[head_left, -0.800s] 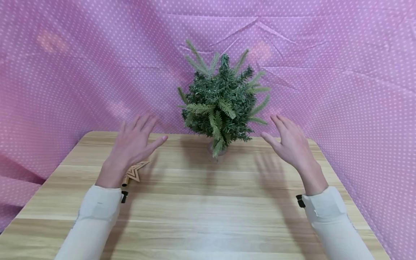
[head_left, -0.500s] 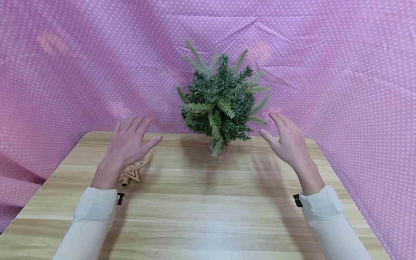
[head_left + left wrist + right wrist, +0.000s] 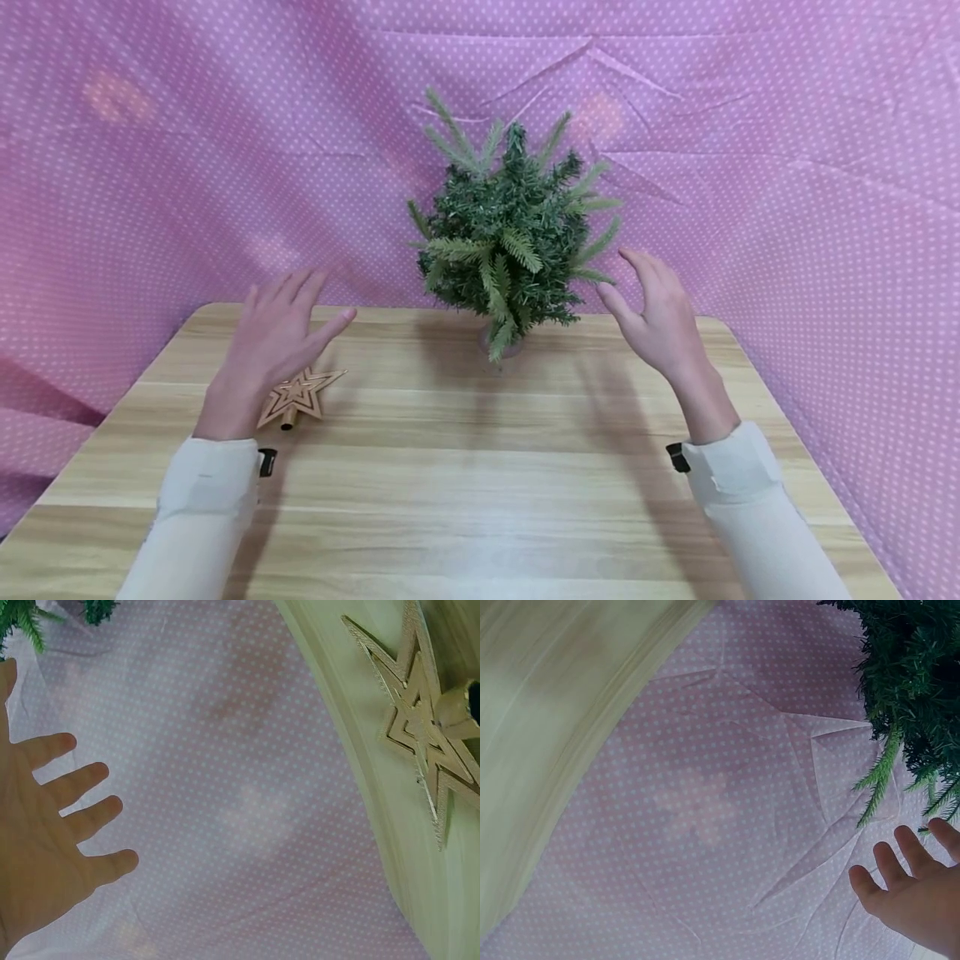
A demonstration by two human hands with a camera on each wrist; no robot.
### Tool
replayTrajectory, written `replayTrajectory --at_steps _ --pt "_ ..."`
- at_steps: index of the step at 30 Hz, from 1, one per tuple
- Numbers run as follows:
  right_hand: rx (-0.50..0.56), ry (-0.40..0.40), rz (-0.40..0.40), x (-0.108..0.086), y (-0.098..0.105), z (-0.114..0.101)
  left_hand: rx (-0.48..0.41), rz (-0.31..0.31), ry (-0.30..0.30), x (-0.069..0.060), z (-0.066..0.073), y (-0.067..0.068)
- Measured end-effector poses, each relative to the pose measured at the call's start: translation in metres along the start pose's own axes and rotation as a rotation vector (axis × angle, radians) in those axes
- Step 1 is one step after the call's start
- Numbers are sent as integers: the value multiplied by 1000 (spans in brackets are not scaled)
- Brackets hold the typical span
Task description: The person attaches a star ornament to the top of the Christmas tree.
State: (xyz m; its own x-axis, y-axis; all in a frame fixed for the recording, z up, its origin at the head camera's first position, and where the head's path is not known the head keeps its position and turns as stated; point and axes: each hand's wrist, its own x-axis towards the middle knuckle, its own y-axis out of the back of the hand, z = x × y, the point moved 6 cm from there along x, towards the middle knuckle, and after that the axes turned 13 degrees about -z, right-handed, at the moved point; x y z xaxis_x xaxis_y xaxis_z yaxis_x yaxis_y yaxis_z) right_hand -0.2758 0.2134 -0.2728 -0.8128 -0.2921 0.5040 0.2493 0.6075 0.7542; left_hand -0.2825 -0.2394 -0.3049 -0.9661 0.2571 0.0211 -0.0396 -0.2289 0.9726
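Observation:
A small artificial Christmas tree [image 3: 510,225] stands upright near the table's back edge, its foot partly hidden by a low branch. On the left of the table lies a gold star tree topper [image 3: 300,393] with a short tube at its base; the left wrist view shows the star [image 3: 420,720] and its tube closer. My left hand [image 3: 266,337] hovers over the star's upper left, fingers spread, holding nothing. Just right of the tree hangs my right hand [image 3: 660,321], fingers extended and nothing in them; its fingertips come near the branch tips, and I cannot tell whether they touch.
Under everything is a light wood-grain table [image 3: 465,500] with rounded back corners. Pink polka-dot cloth [image 3: 300,167] hangs behind it and along both sides.
My left hand has drifted left, uncovering more of the star. My right hand has shifted slightly left and up. The tree and star have stayed in place.

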Motion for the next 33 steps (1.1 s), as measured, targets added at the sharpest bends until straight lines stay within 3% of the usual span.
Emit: replayTrajectory --at_steps 15,21,33 --pt "98 94 53 11 -3 -18 -56 49 15 -8 -25 -4" --pt "134 125 86 13 -1 -25 -76 35 34 -11 -36 -10" --pt "248 102 31 26 1 -39 -176 -4 108 -21 -61 -24"
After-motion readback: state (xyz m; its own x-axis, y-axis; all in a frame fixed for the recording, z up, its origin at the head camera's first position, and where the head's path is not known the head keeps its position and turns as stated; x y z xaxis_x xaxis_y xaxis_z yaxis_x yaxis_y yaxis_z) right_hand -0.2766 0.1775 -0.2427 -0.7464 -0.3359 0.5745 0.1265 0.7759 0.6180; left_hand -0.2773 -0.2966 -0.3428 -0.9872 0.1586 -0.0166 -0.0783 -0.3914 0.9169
